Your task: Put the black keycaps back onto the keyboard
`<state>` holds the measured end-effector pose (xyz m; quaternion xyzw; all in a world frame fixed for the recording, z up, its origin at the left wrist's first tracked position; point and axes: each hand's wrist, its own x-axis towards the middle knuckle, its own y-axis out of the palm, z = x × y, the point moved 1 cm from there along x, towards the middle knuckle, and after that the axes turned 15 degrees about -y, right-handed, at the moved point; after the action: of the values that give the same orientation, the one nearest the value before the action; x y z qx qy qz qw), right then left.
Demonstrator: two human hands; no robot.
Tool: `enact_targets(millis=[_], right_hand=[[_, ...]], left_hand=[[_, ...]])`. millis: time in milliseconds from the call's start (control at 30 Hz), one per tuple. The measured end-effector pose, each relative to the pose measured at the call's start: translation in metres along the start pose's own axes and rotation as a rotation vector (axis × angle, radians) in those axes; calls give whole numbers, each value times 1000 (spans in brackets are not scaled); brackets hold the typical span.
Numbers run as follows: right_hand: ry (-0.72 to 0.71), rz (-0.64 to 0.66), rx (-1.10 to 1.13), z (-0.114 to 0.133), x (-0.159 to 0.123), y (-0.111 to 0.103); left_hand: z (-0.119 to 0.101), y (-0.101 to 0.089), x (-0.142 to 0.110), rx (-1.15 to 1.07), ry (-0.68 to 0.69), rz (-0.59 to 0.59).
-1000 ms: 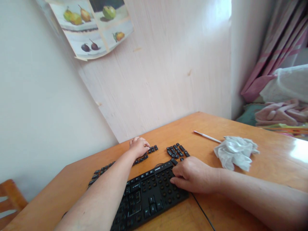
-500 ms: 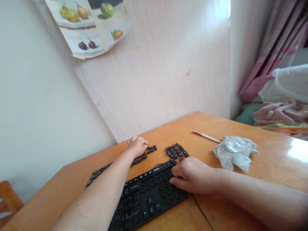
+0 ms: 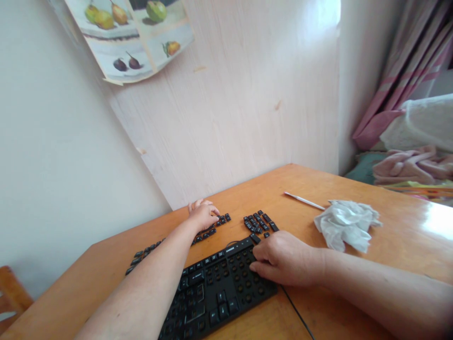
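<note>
A black keyboard (image 3: pixel 226 293) lies at an angle on the table, many of its keycaps off and the bare key sockets showing. Around its right end my right hand (image 3: pixel 279 257) is closed, thumb and fingers on the top face. Farther back, my left hand (image 3: pixel 203 215) reaches over a row of loose black keycaps (image 3: pixel 203 237), its fingers apart and the fingertips at the caps near the row's end. Part of that row is hidden under my left forearm. Another group of loose keycaps (image 3: pixel 255 223) sits just behind the keyboard.
To the right lies a crumpled white tissue (image 3: pixel 347 224), with a thin white stick (image 3: pixel 304 201) beside it. A black cable (image 3: pixel 297 311) runs toward the front edge of the wooden table (image 3: pixel 116 259). The wall stands directly behind the table; a chair (image 3: pixel 14 288) is at left.
My left hand's fingers have spread a little and shifted slightly right over the keycaps. My right hand and the keyboard stay in place.
</note>
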<state>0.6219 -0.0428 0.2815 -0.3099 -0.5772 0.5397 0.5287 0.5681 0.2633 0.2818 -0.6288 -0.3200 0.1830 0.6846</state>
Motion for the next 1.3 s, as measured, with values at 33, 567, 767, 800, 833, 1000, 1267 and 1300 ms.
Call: enact_targets(millis=[33,567,767,800,833,1000,1267,1300], right_hand=[[1,3,2,0,0,0],[10,23,-1,2,0,-3],[4,33,-24,0,0,-1],[4,37,-27,0,0,-1],[6,41,-29,0,0,-1],[23,56,-24,1,0,-3],[45,61,-58,0,0,1],[47,65,-57,0,0,2]], left_hand=[[0,0,0,0,1,2],[-3,-3,5,-42,-17,-55],[1,-34,-9,-101,-7,-111],[2,-40,-16,-112,-9,-113],[3,-45,-23,-124,-7,-112],[14,-66,-73,-270,21,-76],[29,-69,-146,-364,6,18],[29,-68,-152,-359,-5,30]])
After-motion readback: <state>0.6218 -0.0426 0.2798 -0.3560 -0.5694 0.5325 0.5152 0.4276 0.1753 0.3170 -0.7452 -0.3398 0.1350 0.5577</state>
